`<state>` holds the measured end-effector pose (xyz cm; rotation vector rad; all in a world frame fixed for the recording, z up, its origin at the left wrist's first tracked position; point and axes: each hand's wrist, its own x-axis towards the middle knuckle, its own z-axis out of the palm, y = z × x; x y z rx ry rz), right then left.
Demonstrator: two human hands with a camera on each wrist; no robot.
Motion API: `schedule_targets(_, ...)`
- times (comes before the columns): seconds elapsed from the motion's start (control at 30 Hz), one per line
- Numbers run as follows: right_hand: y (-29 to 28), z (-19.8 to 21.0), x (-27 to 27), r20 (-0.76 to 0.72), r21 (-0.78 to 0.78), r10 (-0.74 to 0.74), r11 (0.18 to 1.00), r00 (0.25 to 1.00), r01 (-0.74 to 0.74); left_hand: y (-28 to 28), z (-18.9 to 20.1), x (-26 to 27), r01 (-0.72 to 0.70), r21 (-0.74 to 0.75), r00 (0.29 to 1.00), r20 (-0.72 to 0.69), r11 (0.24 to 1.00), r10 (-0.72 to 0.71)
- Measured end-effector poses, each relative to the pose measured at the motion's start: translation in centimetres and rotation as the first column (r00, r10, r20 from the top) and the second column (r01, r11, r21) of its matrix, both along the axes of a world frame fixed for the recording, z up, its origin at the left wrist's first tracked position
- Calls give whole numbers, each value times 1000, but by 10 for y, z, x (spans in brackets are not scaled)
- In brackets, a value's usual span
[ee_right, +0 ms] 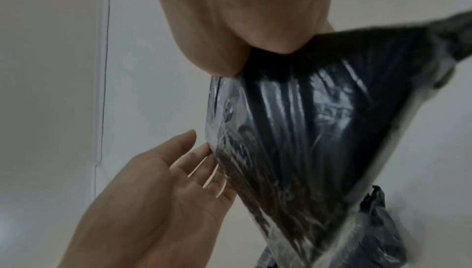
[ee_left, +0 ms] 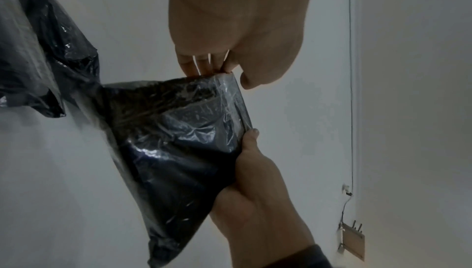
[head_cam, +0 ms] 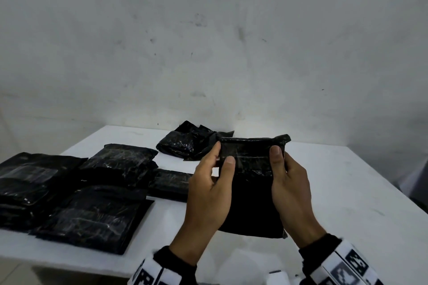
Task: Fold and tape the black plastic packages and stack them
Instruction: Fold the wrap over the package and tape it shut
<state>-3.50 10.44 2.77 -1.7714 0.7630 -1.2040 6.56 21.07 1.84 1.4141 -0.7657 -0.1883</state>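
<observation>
Both hands grip black pkg btwn them, L & R edges.

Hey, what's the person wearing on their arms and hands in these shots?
Both hands are bare: no gloves, rings or watch show on the left hand or the right hand. Each wrist has a dark fuzzy cuff, and behind it a white band printed with black-and-white square marker patterns. The band on the left wrist is mostly cut off by the frame edge.
</observation>
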Motion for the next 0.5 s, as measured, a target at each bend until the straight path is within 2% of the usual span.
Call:
schedule_targets(0.2,3,-4,0,-35,-2,24,1000,999,-25,-4,3,6,127,-8,983,-130,992,-127)
schedule_targets(0.33,-1,-2,-2,-51,-21,-11,1000,999,10,-2,7,8,100,23,989,-112,995,-97)
schedule_targets(0.4,0,1,-3,-52,-32,-12,999,999,10,-2,14,8,131,18,987,-101,991,-129)
schedule_targets(0.5,5,1,-3,-54,-31,29,999,998,-30,-6,27,8,180,80,983,8,980,-181)
